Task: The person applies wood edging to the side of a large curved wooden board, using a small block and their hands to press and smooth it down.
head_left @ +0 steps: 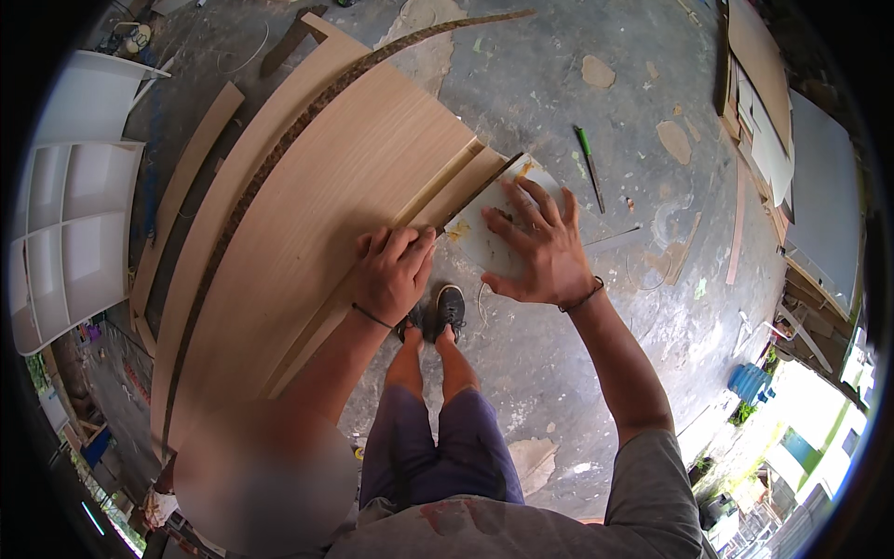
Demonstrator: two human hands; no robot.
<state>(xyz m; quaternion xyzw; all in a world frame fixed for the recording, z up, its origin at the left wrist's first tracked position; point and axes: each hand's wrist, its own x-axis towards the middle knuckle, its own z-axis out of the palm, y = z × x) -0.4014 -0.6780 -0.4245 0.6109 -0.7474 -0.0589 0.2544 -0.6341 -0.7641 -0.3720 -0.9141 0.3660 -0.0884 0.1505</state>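
Note:
A large light wood-grain panel (326,186) lies slantwise at my left, with a groove-like ledge along its right edge. My left hand (396,265) is closed, its fingers bent over that edge by the near end of a dark narrow edge. Whatever its fingers grip is hidden under them. My right hand (540,238) rests with fingers spread on a small whitish board (480,242) with yellow-brown stains, beside the dark edge. Across the big panel runs a long, thin, dark mottled strip (307,114), bending past its far end.
A green-handled pointed tool (584,144) lies on the stained concrete floor (531,84) beyond my right hand. White shelf units (79,233) stand at the left, near a loose narrow board (186,177). Stacked sheets (759,93) lean at the right. A blurred patch covers the lower left.

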